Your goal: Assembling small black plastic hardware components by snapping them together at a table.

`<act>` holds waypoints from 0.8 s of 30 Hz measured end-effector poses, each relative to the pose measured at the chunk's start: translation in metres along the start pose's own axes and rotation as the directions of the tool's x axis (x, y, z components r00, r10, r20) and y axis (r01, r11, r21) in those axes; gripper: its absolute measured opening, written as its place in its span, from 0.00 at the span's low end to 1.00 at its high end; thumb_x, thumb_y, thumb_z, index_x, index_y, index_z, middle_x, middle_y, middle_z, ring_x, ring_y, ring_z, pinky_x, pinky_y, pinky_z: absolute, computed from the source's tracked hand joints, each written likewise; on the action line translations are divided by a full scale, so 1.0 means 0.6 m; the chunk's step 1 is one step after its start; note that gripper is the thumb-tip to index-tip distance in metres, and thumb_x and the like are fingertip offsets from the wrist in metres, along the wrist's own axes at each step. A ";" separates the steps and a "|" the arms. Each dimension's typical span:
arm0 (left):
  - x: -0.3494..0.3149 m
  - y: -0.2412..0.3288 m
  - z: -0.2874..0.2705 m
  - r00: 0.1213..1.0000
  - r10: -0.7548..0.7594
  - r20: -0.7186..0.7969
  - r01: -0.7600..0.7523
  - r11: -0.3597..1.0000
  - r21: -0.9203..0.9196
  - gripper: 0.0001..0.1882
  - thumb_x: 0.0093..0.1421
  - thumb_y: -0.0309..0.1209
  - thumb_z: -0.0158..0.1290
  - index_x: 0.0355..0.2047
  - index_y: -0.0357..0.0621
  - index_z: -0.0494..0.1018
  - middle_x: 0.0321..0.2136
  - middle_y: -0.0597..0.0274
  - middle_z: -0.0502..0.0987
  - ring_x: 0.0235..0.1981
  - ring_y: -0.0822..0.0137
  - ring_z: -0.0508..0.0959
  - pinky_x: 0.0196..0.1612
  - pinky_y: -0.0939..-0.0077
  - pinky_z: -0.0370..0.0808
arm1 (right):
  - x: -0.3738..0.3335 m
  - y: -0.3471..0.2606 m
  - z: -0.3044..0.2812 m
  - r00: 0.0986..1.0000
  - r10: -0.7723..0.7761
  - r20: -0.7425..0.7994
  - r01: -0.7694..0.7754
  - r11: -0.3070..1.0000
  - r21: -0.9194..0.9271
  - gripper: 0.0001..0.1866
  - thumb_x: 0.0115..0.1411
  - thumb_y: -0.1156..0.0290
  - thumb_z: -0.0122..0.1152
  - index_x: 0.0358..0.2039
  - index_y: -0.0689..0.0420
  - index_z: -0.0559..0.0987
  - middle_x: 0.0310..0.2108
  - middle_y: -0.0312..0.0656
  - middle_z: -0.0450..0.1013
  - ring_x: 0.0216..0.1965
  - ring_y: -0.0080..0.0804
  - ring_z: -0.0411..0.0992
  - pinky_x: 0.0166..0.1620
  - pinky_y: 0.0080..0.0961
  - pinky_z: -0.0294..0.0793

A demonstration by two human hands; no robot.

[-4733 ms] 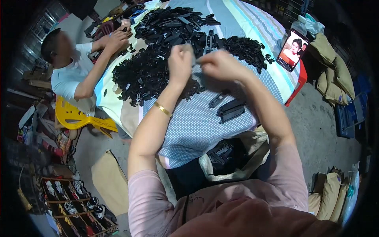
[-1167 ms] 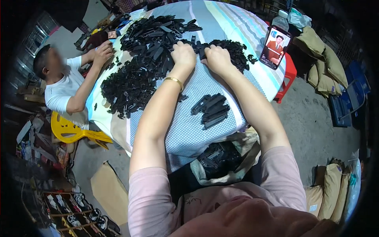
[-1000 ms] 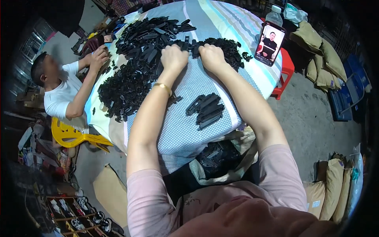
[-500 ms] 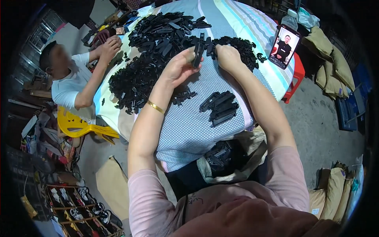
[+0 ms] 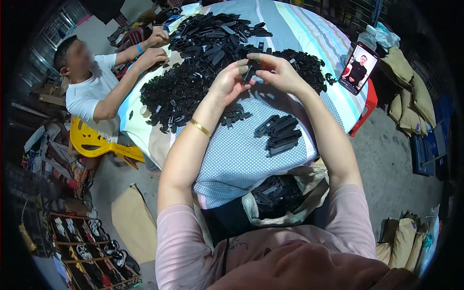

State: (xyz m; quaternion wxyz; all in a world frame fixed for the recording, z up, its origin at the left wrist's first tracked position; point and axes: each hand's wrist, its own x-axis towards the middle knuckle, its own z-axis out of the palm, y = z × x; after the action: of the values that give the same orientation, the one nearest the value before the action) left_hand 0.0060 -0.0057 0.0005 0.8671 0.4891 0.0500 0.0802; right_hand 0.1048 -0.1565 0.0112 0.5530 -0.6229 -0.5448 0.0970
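Above a dotted cloth (image 5: 241,159), the left hand (image 5: 228,82) and right hand (image 5: 276,72) pinch one small black plastic part (image 5: 249,73) between their fingertips. Flat black parts lie heaped (image 5: 203,63) behind, a neat stack (image 5: 282,135) nearby. An open bag (image 5: 278,198) in the lap holds more.

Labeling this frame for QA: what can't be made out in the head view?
- Black part between left hand and right hand: fingers cover most of it, shape unclear.
- Bag at the table edge: its folds hide most of the black pieces inside.
- Big pile of black parts: single pieces too small and overlapped to count.
- Co-worker's hands: what they grip is too small to tell.
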 end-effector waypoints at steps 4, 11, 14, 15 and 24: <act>0.002 -0.006 0.007 0.999 0.016 -0.036 -0.015 0.999 0.040 0.15 0.58 0.27 0.43 0.47 0.41 0.64 0.31 0.59 0.73 0.24 0.66 0.76 0.24 0.79 0.72 | 0.003 0.001 0.001 0.996 0.024 -0.081 -0.033 0.993 -0.112 0.19 0.52 0.70 0.55 0.46 0.57 0.73 0.30 0.40 0.75 0.30 0.23 0.72 0.36 0.21 0.71; 0.007 -0.004 -0.003 0.996 0.060 -0.059 -0.057 0.997 0.053 0.13 0.58 0.26 0.42 0.45 0.41 0.65 0.30 0.59 0.73 0.22 0.68 0.74 0.22 0.81 0.70 | 0.007 0.031 -0.003 0.976 0.088 -0.197 -0.125 0.975 -0.184 0.14 0.53 0.73 0.56 0.41 0.62 0.72 0.28 0.36 0.72 0.26 0.17 0.68 0.28 0.16 0.69; 0.001 -0.004 0.008 0.996 0.048 -0.071 -0.044 0.998 0.054 0.13 0.59 0.27 0.42 0.44 0.41 0.66 0.30 0.59 0.74 0.22 0.68 0.74 0.23 0.81 0.70 | 0.005 0.037 -0.001 0.983 0.069 -0.170 -0.099 0.980 -0.172 0.14 0.53 0.75 0.56 0.40 0.63 0.72 0.29 0.36 0.72 0.25 0.18 0.68 0.27 0.16 0.70; 0.000 -0.004 0.012 0.998 0.026 -0.065 -0.024 0.999 0.041 0.12 0.59 0.27 0.42 0.44 0.41 0.66 0.30 0.59 0.74 0.23 0.69 0.73 0.23 0.81 0.70 | 0.003 0.036 0.002 0.979 0.102 -0.178 -0.119 0.989 -0.092 0.14 0.53 0.75 0.56 0.40 0.63 0.72 0.28 0.36 0.72 0.24 0.18 0.68 0.26 0.15 0.70; -0.003 -0.006 0.023 0.996 0.056 -0.068 -0.060 0.996 -0.061 0.09 0.59 0.28 0.45 0.40 0.42 0.67 0.29 0.63 0.72 0.22 0.73 0.71 0.23 0.85 0.68 | 0.002 0.015 0.007 0.990 -0.054 -0.133 0.017 0.963 -0.269 0.14 0.52 0.78 0.58 0.41 0.63 0.73 0.31 0.40 0.74 0.27 0.20 0.72 0.29 0.17 0.73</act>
State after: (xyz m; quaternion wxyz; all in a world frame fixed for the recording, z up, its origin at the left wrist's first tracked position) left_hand 0.0067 -0.0196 0.0048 0.8772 0.4601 0.0619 0.1229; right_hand 0.1074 -0.1513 0.0034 0.5024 -0.6870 -0.5241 -0.0308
